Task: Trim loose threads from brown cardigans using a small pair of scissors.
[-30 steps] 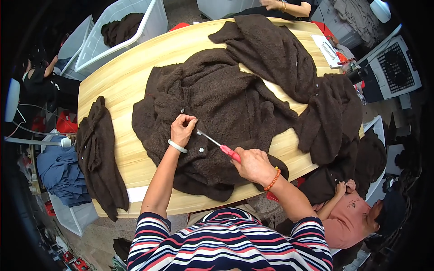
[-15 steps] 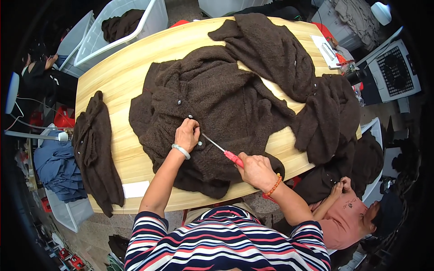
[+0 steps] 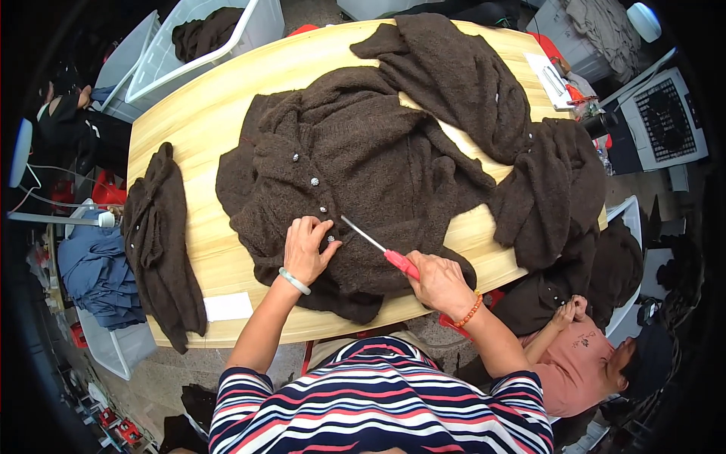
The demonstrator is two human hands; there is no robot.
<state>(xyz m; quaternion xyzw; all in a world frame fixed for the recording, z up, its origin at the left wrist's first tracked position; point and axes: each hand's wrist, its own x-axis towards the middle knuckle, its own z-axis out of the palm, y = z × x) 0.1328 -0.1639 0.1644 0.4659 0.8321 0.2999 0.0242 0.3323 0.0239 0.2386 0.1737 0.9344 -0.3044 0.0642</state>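
The left hand [image 3: 306, 250] is laid flat, fingers spread, on the brown cardigan [image 3: 355, 174] beside its lowest button [image 3: 330, 240], seemingly to keep the knit taut. The right hand [image 3: 439, 281] is closed around red-handled scissors [image 3: 378, 247], their tip brought toward that button. The cardigan is spread across the wooden table [image 3: 197, 129].

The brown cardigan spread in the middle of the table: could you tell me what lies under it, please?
The brown cardigan lies on the wooden table, bare around it. Anything beneath the knit is covered.
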